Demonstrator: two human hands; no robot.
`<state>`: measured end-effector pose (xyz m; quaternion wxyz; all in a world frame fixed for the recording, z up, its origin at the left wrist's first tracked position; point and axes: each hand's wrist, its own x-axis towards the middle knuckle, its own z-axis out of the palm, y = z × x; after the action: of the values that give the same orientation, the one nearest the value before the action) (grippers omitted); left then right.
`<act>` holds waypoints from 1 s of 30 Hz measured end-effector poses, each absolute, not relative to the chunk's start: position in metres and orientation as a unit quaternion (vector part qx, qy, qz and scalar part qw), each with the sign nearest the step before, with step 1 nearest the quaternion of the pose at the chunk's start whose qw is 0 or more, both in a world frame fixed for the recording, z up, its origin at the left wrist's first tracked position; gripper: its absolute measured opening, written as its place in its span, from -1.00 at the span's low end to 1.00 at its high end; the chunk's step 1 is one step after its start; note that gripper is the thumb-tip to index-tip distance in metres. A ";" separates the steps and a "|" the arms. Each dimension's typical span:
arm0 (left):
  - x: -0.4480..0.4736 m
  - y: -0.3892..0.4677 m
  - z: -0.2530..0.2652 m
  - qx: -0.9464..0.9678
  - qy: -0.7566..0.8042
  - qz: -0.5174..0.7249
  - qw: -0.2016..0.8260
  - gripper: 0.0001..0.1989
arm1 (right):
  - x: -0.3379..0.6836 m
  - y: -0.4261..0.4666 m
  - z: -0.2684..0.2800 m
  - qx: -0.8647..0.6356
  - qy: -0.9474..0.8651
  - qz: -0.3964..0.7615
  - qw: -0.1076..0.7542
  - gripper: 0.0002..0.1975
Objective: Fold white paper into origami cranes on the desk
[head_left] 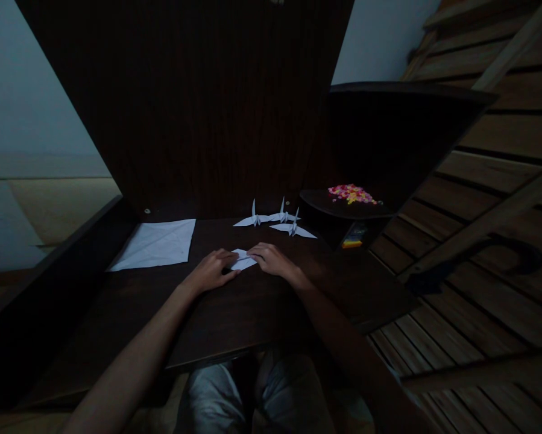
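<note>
A small piece of folded white paper lies flat on the dark desk, between my hands. My left hand grips its left side, thumb at the lower edge and fingers on top. From the right, my right hand presses its fingertips onto the paper's upper right part, and the fingers hide that corner. Just beyond stand three white paper cranes: one on the left, one behind and one nearer on the right. Their wings are spread and their necks point up.
Flat white paper sheets with creases lie at the desk's left. A corner shelf at the right carries a heap of pink, red and yellow bits. Under it sits a small pack with a yellow end. A raised side panel borders the left.
</note>
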<state>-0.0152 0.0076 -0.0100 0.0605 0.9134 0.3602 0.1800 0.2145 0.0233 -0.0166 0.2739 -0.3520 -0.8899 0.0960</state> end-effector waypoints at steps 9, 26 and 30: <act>-0.016 0.008 -0.014 0.906 0.358 0.220 0.050 -0.46 | 0.213 0.022 -0.014 -0.369 -0.873 0.084 0.307 -0.75; -0.010 0.002 0.003 0.759 0.496 0.365 0.211 -0.61 | 0.214 0.018 0.000 -0.397 -0.706 0.213 0.546 -0.63; -0.010 0.008 -0.001 0.666 0.519 0.424 0.328 -0.52 | 0.214 0.024 -0.004 -0.376 -0.639 0.349 0.574 -0.51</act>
<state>-0.0102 0.0083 -0.0009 0.3280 0.6663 0.5186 0.4237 0.2140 0.0243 -0.0044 0.5739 -0.3757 -0.6387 0.3486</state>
